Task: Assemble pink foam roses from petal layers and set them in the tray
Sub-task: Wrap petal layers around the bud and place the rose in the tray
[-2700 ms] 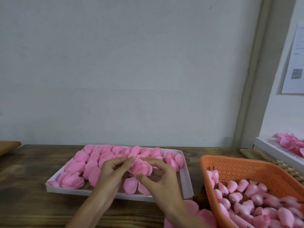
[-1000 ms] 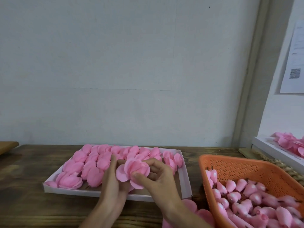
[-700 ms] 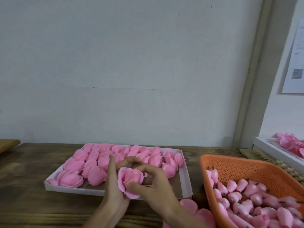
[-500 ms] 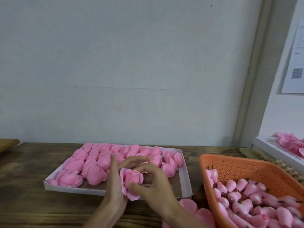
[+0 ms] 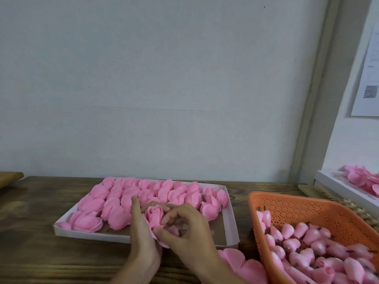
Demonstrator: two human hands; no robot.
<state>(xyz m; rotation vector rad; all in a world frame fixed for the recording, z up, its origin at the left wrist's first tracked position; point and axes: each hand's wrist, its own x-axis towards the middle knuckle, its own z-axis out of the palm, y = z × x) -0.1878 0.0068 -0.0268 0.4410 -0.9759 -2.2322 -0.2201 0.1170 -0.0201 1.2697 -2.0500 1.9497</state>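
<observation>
Lower centre, above shallow white cardboard tray (image 5: 230, 222): left hand (image 5: 141, 228) cups pink foam rose (image 5: 154, 217), right hand (image 5: 188, 232) pinches its outer petal (image 5: 163, 242). Risk: slack grip, layers unfurl.

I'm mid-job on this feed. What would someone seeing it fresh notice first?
The left hand and right hand hold a pink foam rose at bottom centre, over the near edge of the white tray. Pink blooms crowd the tray's left and far parts. To the right stands an orange basket heaped with pink buds.
</observation>
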